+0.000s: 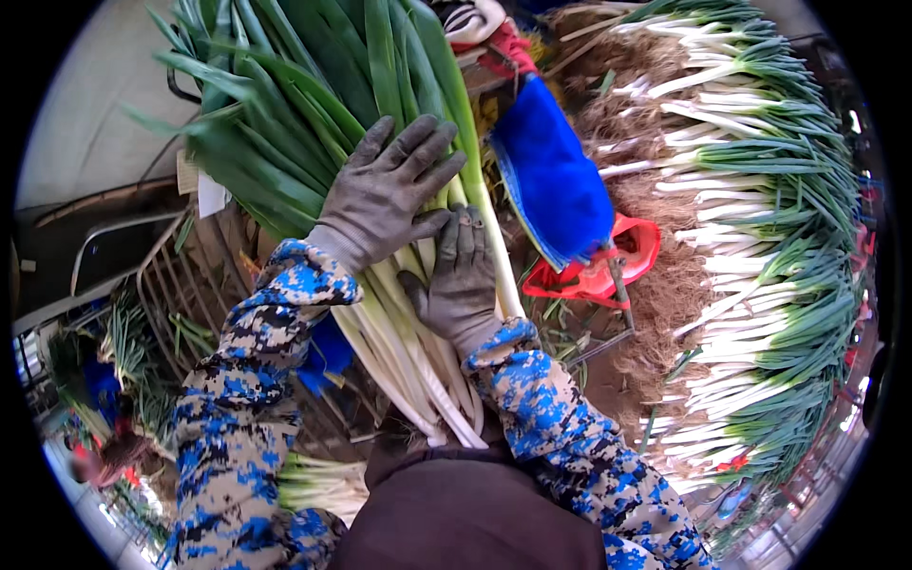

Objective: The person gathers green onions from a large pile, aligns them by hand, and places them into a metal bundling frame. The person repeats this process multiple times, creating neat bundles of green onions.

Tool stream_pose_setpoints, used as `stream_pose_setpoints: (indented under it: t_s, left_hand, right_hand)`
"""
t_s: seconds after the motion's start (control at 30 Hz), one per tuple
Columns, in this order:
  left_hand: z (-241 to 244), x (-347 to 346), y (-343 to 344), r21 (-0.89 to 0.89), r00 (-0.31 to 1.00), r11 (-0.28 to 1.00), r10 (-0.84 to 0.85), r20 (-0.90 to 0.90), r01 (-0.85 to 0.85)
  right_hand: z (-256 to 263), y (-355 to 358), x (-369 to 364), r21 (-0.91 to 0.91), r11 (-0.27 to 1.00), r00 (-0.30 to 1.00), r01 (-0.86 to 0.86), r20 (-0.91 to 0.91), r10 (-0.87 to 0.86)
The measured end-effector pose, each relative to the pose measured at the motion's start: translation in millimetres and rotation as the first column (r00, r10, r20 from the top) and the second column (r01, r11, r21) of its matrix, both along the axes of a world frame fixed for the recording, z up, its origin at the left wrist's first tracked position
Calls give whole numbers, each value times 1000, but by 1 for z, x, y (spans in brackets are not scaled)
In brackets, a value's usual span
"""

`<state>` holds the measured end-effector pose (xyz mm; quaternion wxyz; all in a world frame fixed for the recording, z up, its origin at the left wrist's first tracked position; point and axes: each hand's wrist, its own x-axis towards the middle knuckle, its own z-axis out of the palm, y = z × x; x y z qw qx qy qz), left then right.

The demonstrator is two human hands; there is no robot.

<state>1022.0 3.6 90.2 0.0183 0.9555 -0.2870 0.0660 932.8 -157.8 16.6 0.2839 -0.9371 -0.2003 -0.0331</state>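
A thick bundle of long green onions (399, 313) lies before me, leaves away from me and white ends towards my body. My left hand (388, 189), in a grey-brown coated work glove, rests palm down across the bundle where white turns to green, fingers spread. Just below and to the right, my right hand (459, 285), gloved alike, lies on the stalks with its thumb apart. The broad green leaves (306, 92) fan out beyond both hands. One stalk (499, 249) runs separately along the bundle's right side. The undersides of my hands are hidden.
Many rooted green onions (755, 256) lie in a long row at right. Beside them are a blue cloth (552, 171) and a red plastic piece (627, 256) on a metal frame. A metal rack (174, 285) stands at left. A person (107, 456) is in the lower left background.
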Motion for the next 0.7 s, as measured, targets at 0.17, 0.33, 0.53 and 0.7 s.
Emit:
stream_pose_setpoints:
  t_s: [0.17,0.33,0.53,0.7]
  left_hand:
    - [-12,2,2,-123,995,991,-48,87,58]
    - [-2,-9,1,-88,988,996,-8,156,22]
    - [7,-114,1,-484,953,865,245,180,-131]
    - [-65,-242,-21,-649,799,544,576,-173,-532]
  right_hand:
    - [30,-25,-21,54,998,994,-32,109,26]
    - [81,-50,-129,-228,865,710,-446,-679,187]
    - [52,-41,-161,-298,885,625,-359,-780,-9]
    - [21,-56,-178,-49,997,682,-53,-731,0]
